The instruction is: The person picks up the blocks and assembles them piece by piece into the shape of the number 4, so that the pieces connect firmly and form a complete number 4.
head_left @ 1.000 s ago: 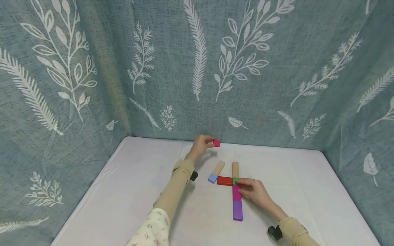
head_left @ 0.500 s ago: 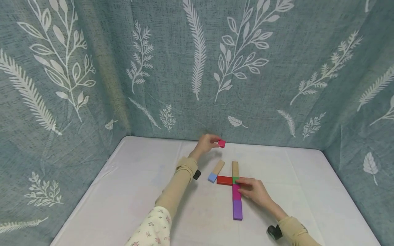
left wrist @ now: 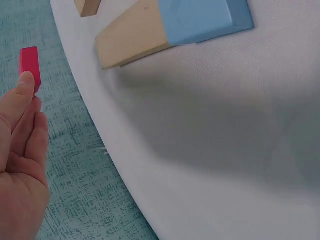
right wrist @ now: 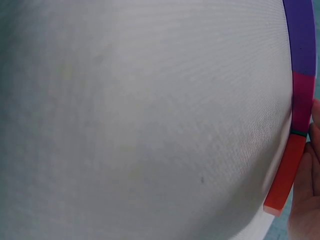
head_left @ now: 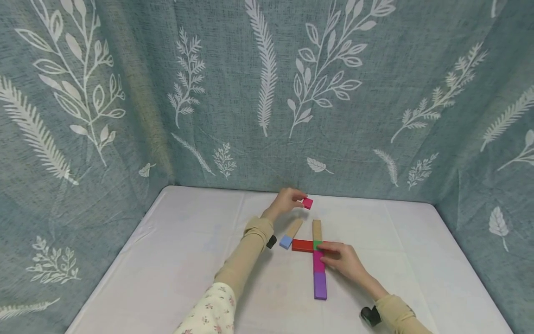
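Observation:
Over the far side of the table my left hand [head_left: 285, 202] pinches a small pinkish-red block [head_left: 308, 203] between thumb and fingertips. Below it lies a plain wooden block [head_left: 294, 227] end to end with a light blue block [head_left: 286, 241]. My right hand [head_left: 346, 262] rests with extended fingers on a cross of blocks, touching around the green block [head_left: 316, 245] and magenta block [head_left: 319, 261]. A red block [head_left: 302, 246] forms the left arm; another red block [right wrist: 285, 175] on the right is mostly covered in the head view. A wooden block [head_left: 317, 229] and purple block [head_left: 320, 285] end the long line.
A white cloth [head_left: 187, 260] covers the table. Behind and beside it hangs a blue-green curtain [head_left: 233, 93] with white leaf prints, close to the far edge. Dark wrist cameras [head_left: 370, 316] sit under both wrists.
My left hand has moved right with the pinkish-red block and come slightly nearer. The right hand stays on the cross, and the lying blocks keep their places.

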### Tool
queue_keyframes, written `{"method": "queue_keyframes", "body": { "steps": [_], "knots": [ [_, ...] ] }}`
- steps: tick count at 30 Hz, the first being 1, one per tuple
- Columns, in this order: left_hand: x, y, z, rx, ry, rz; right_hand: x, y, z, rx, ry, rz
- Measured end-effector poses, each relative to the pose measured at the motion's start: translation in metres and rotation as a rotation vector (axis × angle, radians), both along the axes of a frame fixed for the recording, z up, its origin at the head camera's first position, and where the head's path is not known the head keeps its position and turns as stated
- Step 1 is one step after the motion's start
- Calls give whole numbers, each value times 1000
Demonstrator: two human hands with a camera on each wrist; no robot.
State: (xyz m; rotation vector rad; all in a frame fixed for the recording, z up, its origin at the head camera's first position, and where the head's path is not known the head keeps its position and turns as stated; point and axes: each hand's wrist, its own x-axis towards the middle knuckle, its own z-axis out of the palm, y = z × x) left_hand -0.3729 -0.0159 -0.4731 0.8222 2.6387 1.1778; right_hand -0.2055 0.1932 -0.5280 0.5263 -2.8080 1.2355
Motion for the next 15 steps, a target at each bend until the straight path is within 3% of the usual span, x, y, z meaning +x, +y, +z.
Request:
{"method": "queue_keyframes", "body": {
  "steps": [2,3,6,15],
  "knots": [
    [1,1,0,3,-1,5,0,0,0,2,-5,-6],
    [9,2,8,-18,-23,23,0,0,0,5,-5,-8],
    [14,3,9,-39,5,37,0,0,0,5,4,0],
    [15,1,-2,-73,36,6,1,0,2,6,18,21]
  ]
}}
